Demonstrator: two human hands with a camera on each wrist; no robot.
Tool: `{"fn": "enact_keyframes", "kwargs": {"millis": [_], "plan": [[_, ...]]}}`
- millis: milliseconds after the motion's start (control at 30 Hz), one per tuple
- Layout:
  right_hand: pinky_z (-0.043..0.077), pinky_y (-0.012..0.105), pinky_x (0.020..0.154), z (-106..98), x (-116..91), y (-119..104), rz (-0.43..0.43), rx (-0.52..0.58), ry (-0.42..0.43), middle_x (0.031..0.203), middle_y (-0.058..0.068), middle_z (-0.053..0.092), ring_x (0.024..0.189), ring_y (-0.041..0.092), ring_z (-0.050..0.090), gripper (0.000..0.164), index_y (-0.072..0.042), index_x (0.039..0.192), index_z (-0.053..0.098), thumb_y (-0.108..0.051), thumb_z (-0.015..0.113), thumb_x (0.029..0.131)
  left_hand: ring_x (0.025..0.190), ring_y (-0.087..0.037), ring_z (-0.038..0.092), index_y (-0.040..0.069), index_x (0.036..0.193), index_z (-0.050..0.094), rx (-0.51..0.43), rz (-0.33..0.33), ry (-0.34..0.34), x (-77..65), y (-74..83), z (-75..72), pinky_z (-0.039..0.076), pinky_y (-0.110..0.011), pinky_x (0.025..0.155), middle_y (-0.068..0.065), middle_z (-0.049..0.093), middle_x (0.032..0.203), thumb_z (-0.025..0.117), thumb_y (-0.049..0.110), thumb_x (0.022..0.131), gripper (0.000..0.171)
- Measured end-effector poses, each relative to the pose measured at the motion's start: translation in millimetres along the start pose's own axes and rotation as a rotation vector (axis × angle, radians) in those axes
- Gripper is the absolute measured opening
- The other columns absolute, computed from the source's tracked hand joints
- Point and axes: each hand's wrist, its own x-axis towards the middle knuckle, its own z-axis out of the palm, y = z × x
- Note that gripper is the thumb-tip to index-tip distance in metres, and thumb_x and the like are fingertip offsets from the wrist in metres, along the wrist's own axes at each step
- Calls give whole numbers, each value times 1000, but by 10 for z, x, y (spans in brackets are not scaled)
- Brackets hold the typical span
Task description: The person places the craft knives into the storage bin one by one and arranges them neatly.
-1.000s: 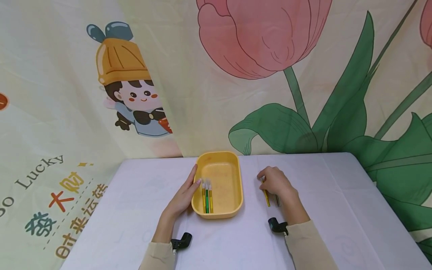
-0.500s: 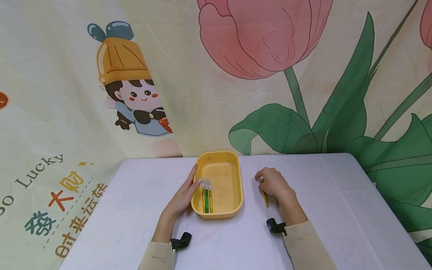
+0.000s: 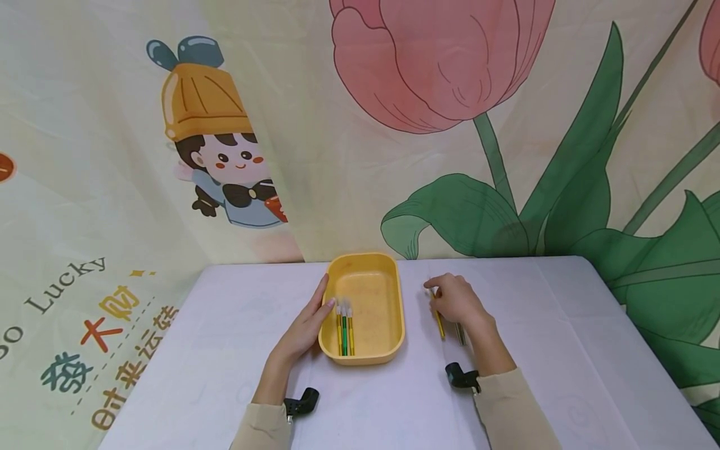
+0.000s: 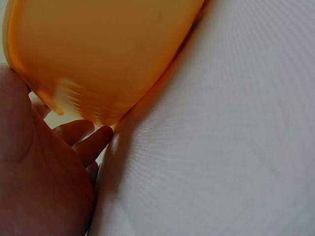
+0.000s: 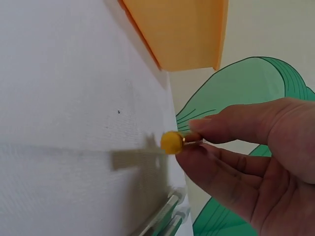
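My left hand (image 3: pixel 304 328) holds a yellow plastic tray (image 3: pixel 378 294) by its left side, the thumb at the rim and the other fingers along the outer wall. Several slim paintbrushes (image 3: pixel 345 334), yellow and green with pale tips, lie inside along the tray's left. To the right of the tray, my right hand (image 3: pixel 454 299) pinches a yellow paintbrush (image 3: pixel 439 325) between thumb and fingers near its far end. In the right wrist view its rounded yellow end (image 5: pixel 172 142) points at the camera, with a shadow on the cloth beside it.
Two more slim brushes (image 5: pixel 170 216) with clear ends lie beside the right hand, partly hidden by it in the head view. A white cloth (image 3: pixel 562 350) covers the table. Behind its far edge hangs a printed backdrop (image 3: pixel 349 187).
The right hand has shifted slightly left, then a little away from me, and the yellow paintbrush has moved with it, nearer the tray. The left hand and tray stay put.
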Motion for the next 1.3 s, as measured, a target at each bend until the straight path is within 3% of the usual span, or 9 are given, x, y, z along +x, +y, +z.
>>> {"fn": "enact_keyframes", "kwargs": {"millis": [300, 500, 733, 933, 1300], "plan": [[50, 25, 54, -55, -27, -62, -103, 80, 97, 73, 6, 64, 58, 17, 59, 38, -4, 131, 72, -1, 71, 93, 163, -14, 1, 42, 167, 7, 1, -6, 4, -5, 15, -1, 4, -50, 132, 18, 6, 174, 42, 50, 110, 67], [54, 27, 57, -68, -26, -90, -121, 118, 114, 76, 6, 65, 61, 16, 62, 40, -3, 133, 70, -1, 72, 93, 163, -15, 1, 42, 167, 7, 1, -3, 4, -14, 19, 2, 4, -52, 132, 18, 6, 174, 42, 46, 111, 66], [55, 27, 57, -64, -35, -143, -145, 162, 143, 81, 7, 68, 67, 25, 70, 42, -6, 135, 69, -2, 75, 93, 163, -12, 2, 44, 166, 8, 2, 3, 11, -26, 23, 1, 4, -50, 132, 20, 7, 173, 42, 46, 111, 65], [61, 25, 62, -72, -75, -264, -167, 228, 179, 87, 8, 68, 69, 19, 67, 45, -6, 137, 68, -3, 76, 93, 163, -12, 2, 44, 166, 9, 6, 7, 9, -19, 24, 4, 4, -50, 132, 20, 7, 173, 43, 51, 110, 66], [61, 24, 63, -40, -128, -482, -219, 273, 214, 90, 7, 67, 71, 16, 65, 45, -8, 136, 69, -2, 76, 93, 163, -14, 2, 41, 167, 9, 0, 0, 10, -22, 25, 2, 4, -51, 132, 19, 7, 174, 43, 49, 110, 67]]}}
